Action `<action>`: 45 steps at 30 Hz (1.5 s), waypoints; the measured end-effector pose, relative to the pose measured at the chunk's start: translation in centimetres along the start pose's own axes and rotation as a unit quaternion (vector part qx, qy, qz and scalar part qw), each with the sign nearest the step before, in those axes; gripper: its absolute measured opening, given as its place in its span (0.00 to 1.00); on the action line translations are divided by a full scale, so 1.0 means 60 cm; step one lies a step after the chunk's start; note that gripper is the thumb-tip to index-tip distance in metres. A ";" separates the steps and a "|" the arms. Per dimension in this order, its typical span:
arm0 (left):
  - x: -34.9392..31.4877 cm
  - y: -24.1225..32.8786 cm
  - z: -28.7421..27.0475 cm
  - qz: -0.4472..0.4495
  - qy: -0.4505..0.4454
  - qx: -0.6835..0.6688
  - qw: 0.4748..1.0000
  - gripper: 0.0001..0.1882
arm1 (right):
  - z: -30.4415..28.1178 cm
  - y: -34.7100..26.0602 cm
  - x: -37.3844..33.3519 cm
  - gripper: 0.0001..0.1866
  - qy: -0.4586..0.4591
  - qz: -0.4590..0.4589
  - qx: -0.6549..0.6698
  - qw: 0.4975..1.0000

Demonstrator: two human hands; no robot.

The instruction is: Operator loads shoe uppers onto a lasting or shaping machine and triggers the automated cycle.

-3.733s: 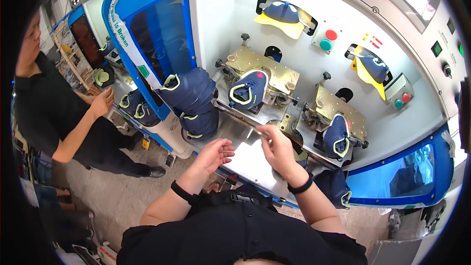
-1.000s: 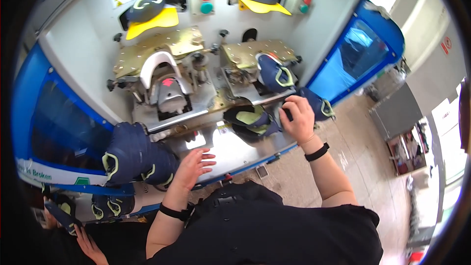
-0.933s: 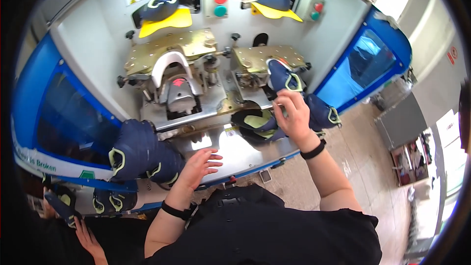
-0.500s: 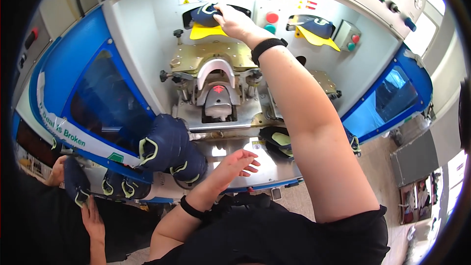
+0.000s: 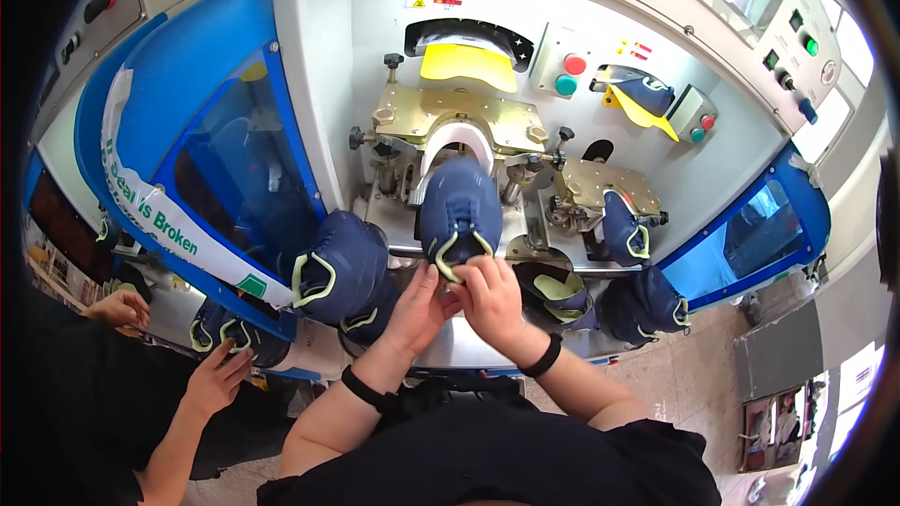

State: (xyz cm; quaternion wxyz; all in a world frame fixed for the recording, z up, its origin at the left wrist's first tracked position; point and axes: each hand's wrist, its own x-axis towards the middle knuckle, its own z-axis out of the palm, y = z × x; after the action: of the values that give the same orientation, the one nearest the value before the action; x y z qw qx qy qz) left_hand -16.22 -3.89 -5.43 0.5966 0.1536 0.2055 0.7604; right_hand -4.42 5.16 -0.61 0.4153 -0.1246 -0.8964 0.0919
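Both hands hold a navy shoe upper with a lime-green collar edge, toe pointing away from me. My left hand pinches the near left side of its collar. My right hand has its fingers closed on the near right side. The upper stands in front of a pale curved clamp under a brass-coloured plate, hiding the metal form below. Behind, a yellow flap hangs from a dark slot in the machine's back wall.
More navy uppers are stacked at left; others lie at right. One upper sits at the right station, another in the right slot. Button boxes are on the back wall. A co-worker's hand touches uppers at far left.
My right hand has come down from the left wall slot, where it gripped a navy upper; that slot now shows no upper. My left hand, earlier open, has closed on the upper with the right.
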 end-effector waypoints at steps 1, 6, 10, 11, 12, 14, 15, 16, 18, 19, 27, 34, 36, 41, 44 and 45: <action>0.003 -0.006 -0.011 0.000 0.004 -0.001 1.000 0.18 | 0.004 -0.005 -0.013 0.11 -0.012 0.027 0.016 0.999; 0.050 -0.014 -0.037 0.007 0.091 -0.029 0.995 0.16 | 0.023 0.012 0.013 0.17 -0.026 0.078 -0.011 0.997; 0.084 0.004 -0.026 0.020 0.142 -0.023 0.989 0.15 | 0.026 0.032 0.076 0.28 0.000 0.048 -0.039 0.998; 0.090 0.002 -0.033 0.032 0.151 -0.020 0.988 0.15 | 0.037 0.043 0.082 0.28 -0.027 0.039 -0.056 0.997; 0.093 0.000 -0.033 0.032 0.150 -0.026 0.988 0.15 | 0.046 0.051 0.084 0.29 -0.055 0.032 -0.072 0.995; 0.096 -0.004 -0.033 0.027 0.156 -0.032 0.987 0.15 | 0.060 0.061 0.079 0.27 -0.070 0.056 -0.042 0.995; 0.095 -0.004 -0.031 0.028 0.164 -0.041 0.985 0.16 | 0.063 0.061 0.080 0.26 -0.088 0.074 -0.010 0.993; 0.096 -0.002 -0.029 0.025 0.163 -0.041 0.985 0.16 | 0.065 0.061 0.081 0.26 -0.088 0.076 -0.012 0.993; 0.098 0.001 -0.024 0.021 0.159 -0.031 0.987 0.16 | 0.065 0.062 0.083 0.24 -0.075 0.079 0.000 0.994; 0.099 0.003 -0.021 0.020 0.159 -0.032 0.987 0.16 | 0.065 0.062 0.085 0.24 -0.075 0.080 -0.001 0.994; 0.103 0.006 -0.028 0.018 0.155 -0.002 0.988 0.17 | 0.067 0.058 0.090 0.22 -0.063 0.072 0.009 0.995; 0.103 0.006 -0.027 0.019 0.164 -0.017 0.986 0.19 | 0.062 0.056 0.094 0.23 -0.091 0.088 0.008 0.992; 0.101 0.003 -0.028 0.029 0.170 -0.015 0.985 0.19 | 0.063 0.058 0.094 0.24 -0.090 0.082 0.000 0.993; 0.102 -0.001 -0.029 0.032 0.189 -0.017 0.981 0.17 | 0.062 0.063 0.094 0.25 -0.108 0.081 -0.013 0.991; 0.104 -0.006 -0.042 0.034 0.199 -0.024 0.979 0.16 | 0.062 0.067 0.092 0.27 -0.121 0.064 -0.047 0.989; 0.104 -0.006 -0.040 0.032 0.199 -0.024 0.979 0.16 | 0.061 0.066 0.091 0.28 -0.130 0.070 -0.054 0.988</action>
State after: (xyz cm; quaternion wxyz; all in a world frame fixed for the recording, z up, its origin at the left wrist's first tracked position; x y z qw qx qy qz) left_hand -18.57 1.90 -7.79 0.5224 -0.0087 0.2972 0.7992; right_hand -10.05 10.35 -0.10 0.2801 -0.1959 -0.9357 0.0873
